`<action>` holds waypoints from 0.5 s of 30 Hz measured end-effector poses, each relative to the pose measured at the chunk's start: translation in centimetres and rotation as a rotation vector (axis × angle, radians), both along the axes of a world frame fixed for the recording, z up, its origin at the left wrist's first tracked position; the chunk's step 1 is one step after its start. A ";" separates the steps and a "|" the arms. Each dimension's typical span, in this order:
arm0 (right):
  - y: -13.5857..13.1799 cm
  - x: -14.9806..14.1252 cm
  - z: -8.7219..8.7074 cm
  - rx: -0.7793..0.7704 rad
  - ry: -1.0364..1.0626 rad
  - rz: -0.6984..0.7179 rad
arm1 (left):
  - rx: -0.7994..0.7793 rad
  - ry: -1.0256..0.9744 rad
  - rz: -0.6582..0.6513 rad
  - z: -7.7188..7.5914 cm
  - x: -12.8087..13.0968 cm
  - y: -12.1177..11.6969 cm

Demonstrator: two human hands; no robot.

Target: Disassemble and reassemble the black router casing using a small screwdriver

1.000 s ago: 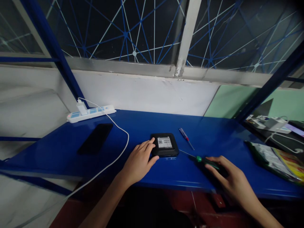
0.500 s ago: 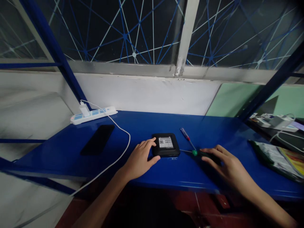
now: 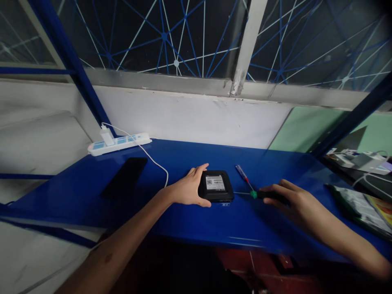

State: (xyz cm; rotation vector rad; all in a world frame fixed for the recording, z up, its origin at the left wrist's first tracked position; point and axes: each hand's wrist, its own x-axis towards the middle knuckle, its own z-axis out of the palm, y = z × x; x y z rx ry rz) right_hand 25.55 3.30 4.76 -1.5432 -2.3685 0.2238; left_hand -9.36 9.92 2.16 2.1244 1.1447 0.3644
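Observation:
A flat black box [image 3: 215, 197] with rounded corners and a white printed label lies label side up on the blue table. My left hand [image 3: 189, 187] grips its left end, the thumb along the near side and the fingers at the far corner. In my right hand [image 3: 286, 197] is a screwdriver [image 3: 255, 194] with a black and green handle, held nearly level. Its thin shaft points left, and the tip is at or just beside the box's right side; contact is unclear. A smaller screwdriver [image 3: 242, 173] with a clear and red handle lies behind the green collar.
A black phone [image 3: 125, 177] lies at the left, before a white power strip [image 3: 120, 143] with a plugged-in charger. Its white cable [image 3: 154, 160] trails across the table towards my left forearm. A shiny packet [image 3: 361, 206] lies at the right. Blue frame posts [image 3: 73, 65] rise at both sides.
My left hand has shifted from resting at the box's left edge to spanning its left end, fingers further over the far corner. My right hand still holds the screwdriver. The view has tilted slightly.

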 end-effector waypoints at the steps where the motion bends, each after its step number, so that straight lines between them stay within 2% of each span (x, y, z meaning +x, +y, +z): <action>1: 0.1 0.0 0.2 -0.012 -0.009 0.002 | -0.012 0.004 -0.003 0.0 0.0 0.0; 8: 0.3 -0.1 1.2 -0.038 -0.060 0.031 | 0.003 0.020 -0.014 -0.2 0.0 0.1; 15: 0.3 0.0 1.0 -0.012 -0.061 0.046 | -0.022 0.071 -0.033 0.6 0.3 0.2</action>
